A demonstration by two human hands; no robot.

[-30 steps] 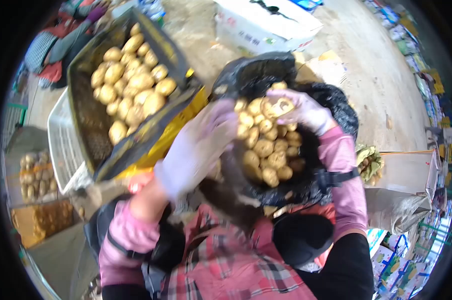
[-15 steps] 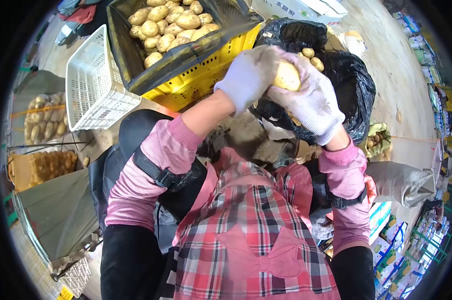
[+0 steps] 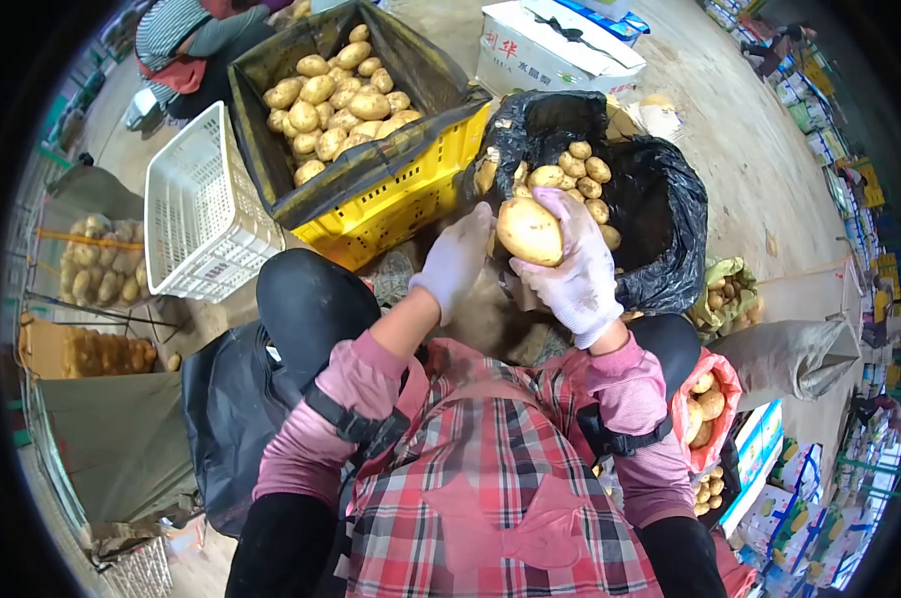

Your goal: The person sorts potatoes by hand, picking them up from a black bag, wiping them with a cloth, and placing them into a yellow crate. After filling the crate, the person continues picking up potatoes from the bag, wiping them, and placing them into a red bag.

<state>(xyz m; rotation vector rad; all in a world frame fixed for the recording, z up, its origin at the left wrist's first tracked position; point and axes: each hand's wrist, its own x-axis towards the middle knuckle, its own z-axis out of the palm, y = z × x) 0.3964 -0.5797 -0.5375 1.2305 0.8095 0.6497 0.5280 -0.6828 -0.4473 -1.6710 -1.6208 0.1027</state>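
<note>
My right hand (image 3: pixel 575 274), in a pale knitted glove, grips a large yellow potato (image 3: pixel 528 231), thumb and fingers around its right side. Just left of the potato is my gloved left hand (image 3: pixel 454 257), holding nothing, its fingers stretched out and a little blurred. Beyond my right hand, a black plastic bag (image 3: pixel 670 214) stands with its mouth wide, and smaller potatoes (image 3: pixel 585 169) lie inside. At the upper left, a yellow crate (image 3: pixel 411 164) with a dark liner holds a heap of potatoes (image 3: pixel 336 100).
A white plastic basket (image 3: pixel 196 199) stands left of the crate. Behind the bag is a white carton (image 3: pixel 555 55). A red mesh bag of potatoes (image 3: pixel 708 409) sits by my right knee, and a green sack (image 3: pixel 727 294) lies beyond. Another person (image 3: pixel 196 50) crouches at the upper left.
Both hands were together around the potato; now the left has come off it and moved down and left. The right hand lowered with the potato. The view has shifted, showing more of the bag.
</note>
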